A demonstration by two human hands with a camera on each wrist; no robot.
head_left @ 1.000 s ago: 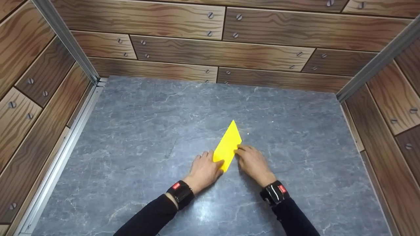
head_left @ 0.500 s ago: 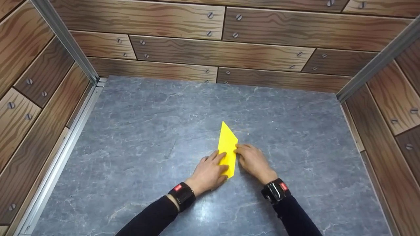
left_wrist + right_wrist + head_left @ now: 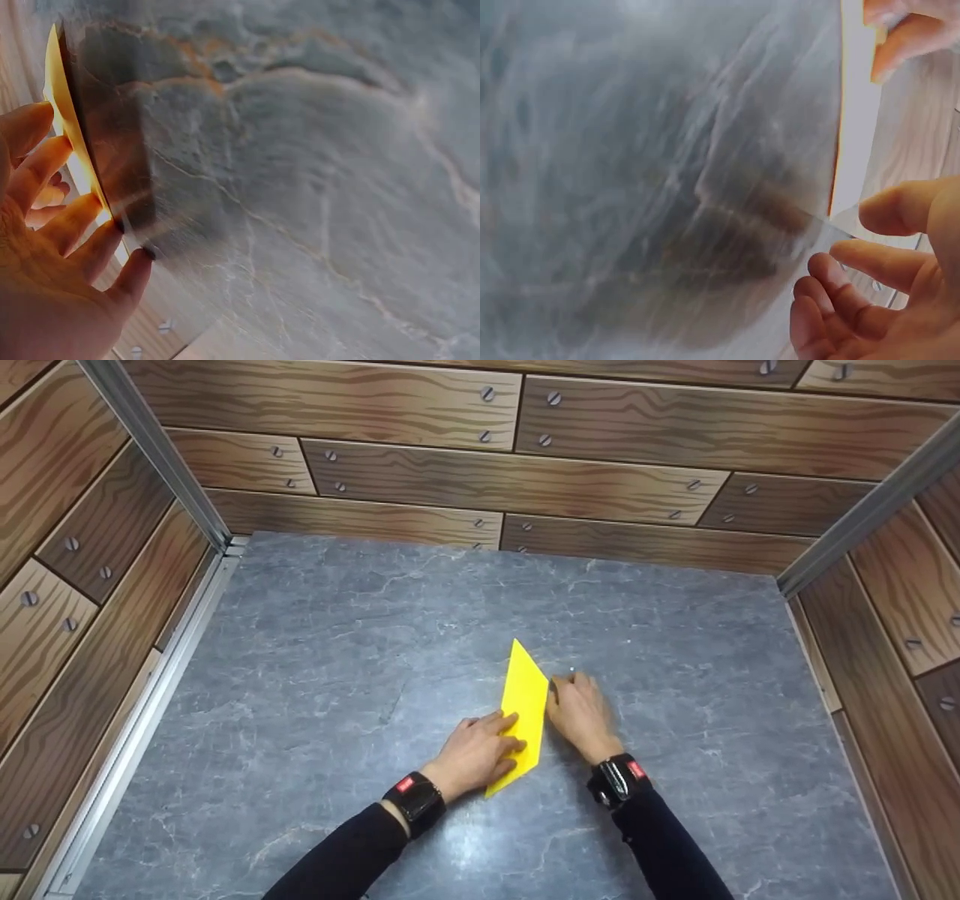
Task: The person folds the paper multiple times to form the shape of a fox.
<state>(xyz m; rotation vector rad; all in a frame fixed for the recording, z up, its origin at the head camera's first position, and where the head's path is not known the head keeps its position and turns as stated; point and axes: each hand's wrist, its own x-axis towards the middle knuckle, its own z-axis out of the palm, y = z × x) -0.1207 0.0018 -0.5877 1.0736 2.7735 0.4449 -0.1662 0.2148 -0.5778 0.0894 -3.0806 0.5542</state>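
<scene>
You have a gray table with thin white lines, and a yellow paper lies on it.

We log one sheet on the desk, between the two grips. Left grip: fingers over the sheet's left side. Right grip: just beside the sheet's right corner; contact there we cannot tell. Far tip of the sheet lies ahead of both grips; near tip comes back toward us, beside the left grip's heel. Behind each grip, nearer us, a wristband, then a sleeve. Well ahead of the grips, beyond the desk, stands the back wall. Side walls: one well left of the left grip, with a rail along the desk's edge; one well right of the right grip.
</scene>
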